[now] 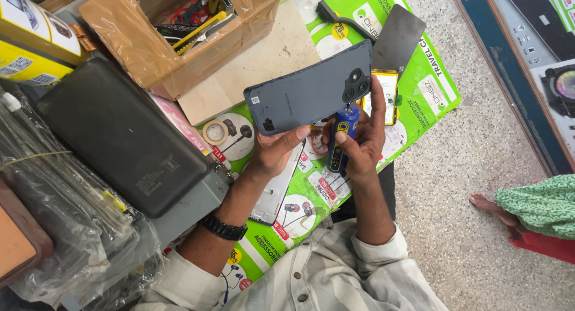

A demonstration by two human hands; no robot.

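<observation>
One grey phone back cover (308,90) gripped in left hand (274,152), one blue screwdriver (341,136) clamped in right hand (362,144), one brown cardboard box (153,53) top left, one yellow box (36,38) at corner, green poster (431,83) on tabletop.

A dark slate-grey phone back cover (308,89) sits at frame centre, above a blue screwdriver (340,137) with yellow markings. Bright green printed mat (431,83) with white circles spreads beneath. Brown cardboard box (150,41) upper left; black pouch (120,134) left; speckled grey floor (467,185) right.

Cardboard box of tools (179,29), black power bank (120,134), tape roll (214,132), green printed mat (419,89)
</observation>
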